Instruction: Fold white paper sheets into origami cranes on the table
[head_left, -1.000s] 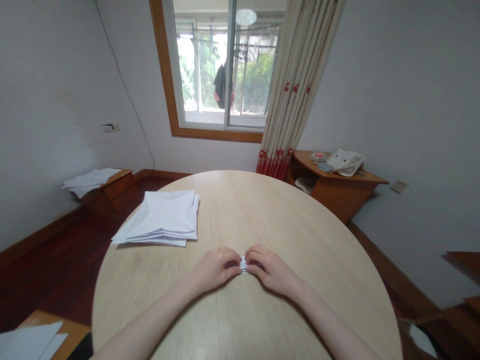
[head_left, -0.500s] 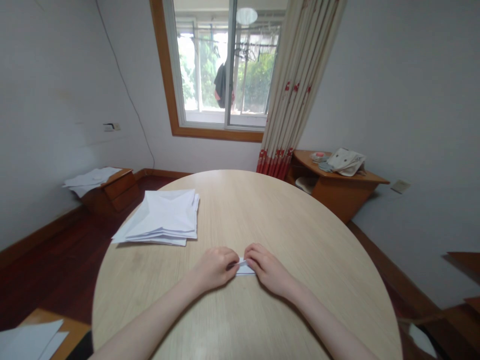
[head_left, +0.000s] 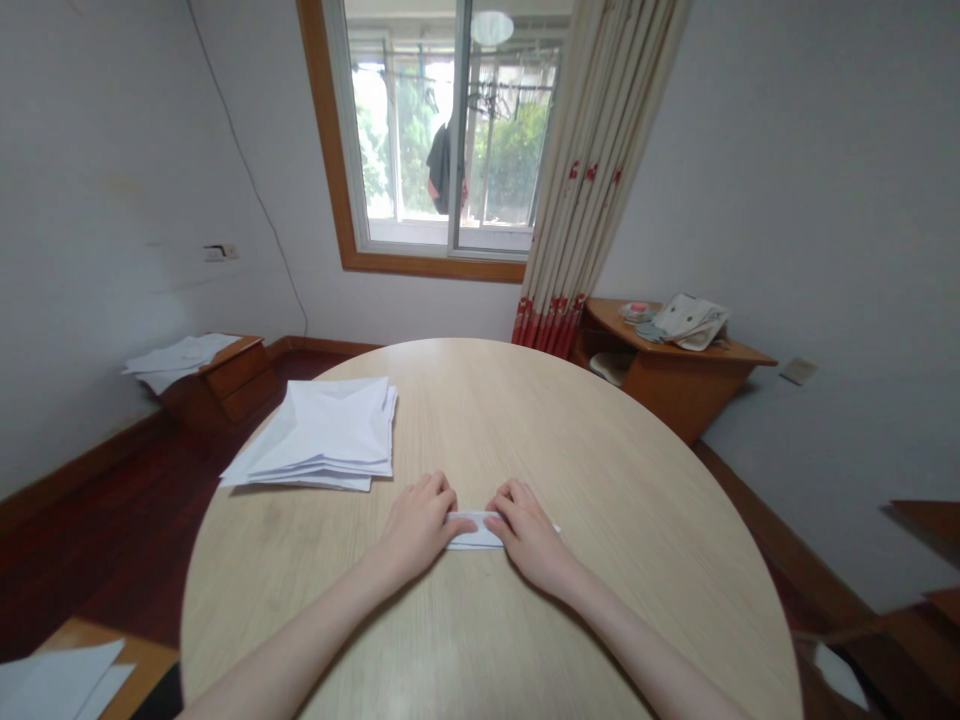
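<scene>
Strip (head_left: 477, 535) of folded white paper lies flat on the round worktop (head_left: 592, 450), between two hands; more of it shows than half a second ago, as the left hand (head_left: 420, 525) has shifted outward. Each hand's fingers curl at the far edge, slightly parted from a thumb laid on top, holding the paper. The right hand (head_left: 531, 530) hides part of it. One paper stack (head_left: 330, 425), its sheets uncountable, sits beyond the left hand; two sheets (head_left: 56, 685) show lower left.

head view | worn on head | facing forward, down | hands (head_left: 418, 522) and table (head_left: 555, 420) close | window (head_left: 495, 190) beyond
</scene>
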